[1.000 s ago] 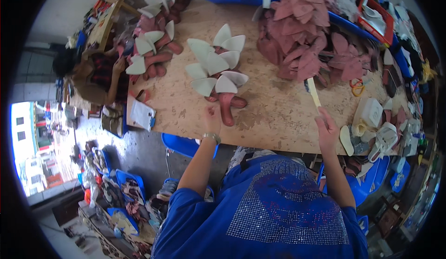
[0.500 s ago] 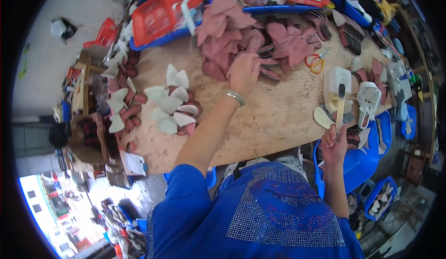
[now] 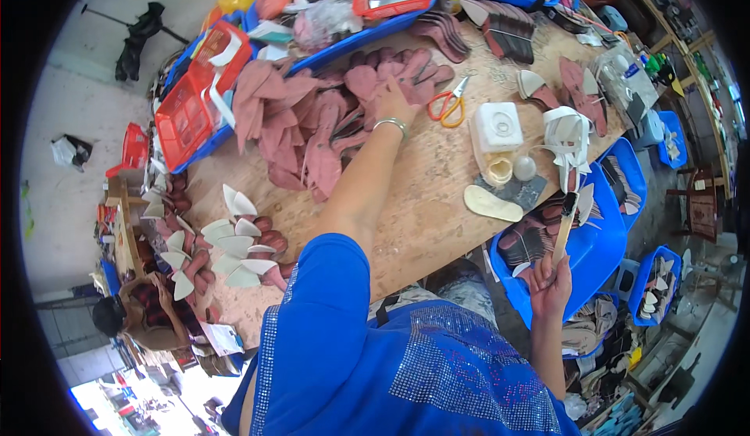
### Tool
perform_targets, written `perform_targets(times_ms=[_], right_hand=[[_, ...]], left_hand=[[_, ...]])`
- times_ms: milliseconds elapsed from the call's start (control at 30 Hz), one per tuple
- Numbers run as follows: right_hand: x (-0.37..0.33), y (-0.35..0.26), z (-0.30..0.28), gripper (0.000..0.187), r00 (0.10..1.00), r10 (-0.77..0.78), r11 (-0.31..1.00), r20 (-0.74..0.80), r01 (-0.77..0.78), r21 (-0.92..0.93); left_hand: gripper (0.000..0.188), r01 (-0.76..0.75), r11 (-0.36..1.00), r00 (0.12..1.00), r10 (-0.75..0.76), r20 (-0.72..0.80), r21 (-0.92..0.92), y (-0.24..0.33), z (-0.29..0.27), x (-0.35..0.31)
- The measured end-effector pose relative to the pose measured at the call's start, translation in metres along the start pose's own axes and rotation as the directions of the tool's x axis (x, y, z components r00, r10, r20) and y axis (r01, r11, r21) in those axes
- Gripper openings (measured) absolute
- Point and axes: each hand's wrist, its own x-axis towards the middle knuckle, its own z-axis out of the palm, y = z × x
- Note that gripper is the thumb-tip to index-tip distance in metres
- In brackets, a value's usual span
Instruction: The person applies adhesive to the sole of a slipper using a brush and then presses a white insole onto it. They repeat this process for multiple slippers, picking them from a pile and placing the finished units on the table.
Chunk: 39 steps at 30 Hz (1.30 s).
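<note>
My left hand (image 3: 396, 101), with a metal bangle on the wrist, reaches across the wooden table (image 3: 422, 201) and rests on a heap of pink shoe-upper pieces (image 3: 312, 123). Whether its fingers grip a piece I cannot tell. My right hand (image 3: 549, 281) is low at the right, off the table edge, and holds a wooden-handled brush (image 3: 564, 229) upright. Orange-handled scissors (image 3: 448, 105) lie just right of my left hand. A white glue container (image 3: 497, 135) stands between my two hands.
Folded pink-and-white pieces (image 3: 226, 241) lie at the table's left end. Red baskets (image 3: 187, 112) and blue trays (image 3: 375, 26) line the far edge. Blue crates (image 3: 594, 233) of parts stand right of the table. Another person (image 3: 133, 319) sits at the lower left.
The view has swung left. My left hand has moved further onto the pink pile. My right hand with the brush has dropped away from the table toward the blue crate.
</note>
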Motion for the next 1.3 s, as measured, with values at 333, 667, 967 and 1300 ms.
perform_targets(times_ms=[333,667,967,1300], right_hand=[[0.04,-0.021,-0.001,0.045,0.994,0.012,0.999,0.108,-0.009,-0.035],[0.064,-0.005,0.027,0.043,0.969,0.1,0.993,0.224,-0.085,-0.076],[0.043,-0.01,-0.003,0.043,0.993,0.039,0.997,0.114,-0.031,-0.076],[0.051,-0.023,-0.004,0.035,0.993,-0.004,0.963,0.116,0.035,-0.266]], left_hand=[[0.032,0.386,0.179,0.916,-0.187,0.354,-0.905,-0.03,-0.031,0.027],[0.119,0.488,0.292,0.861,-0.316,0.399,-0.822,0.018,-0.029,-0.036],[0.08,0.394,0.464,0.906,-0.339,0.252,-0.794,0.058,0.026,0.015],[0.034,0.251,0.447,0.968,-0.096,0.233,-0.859,0.026,-0.021,-0.05]])
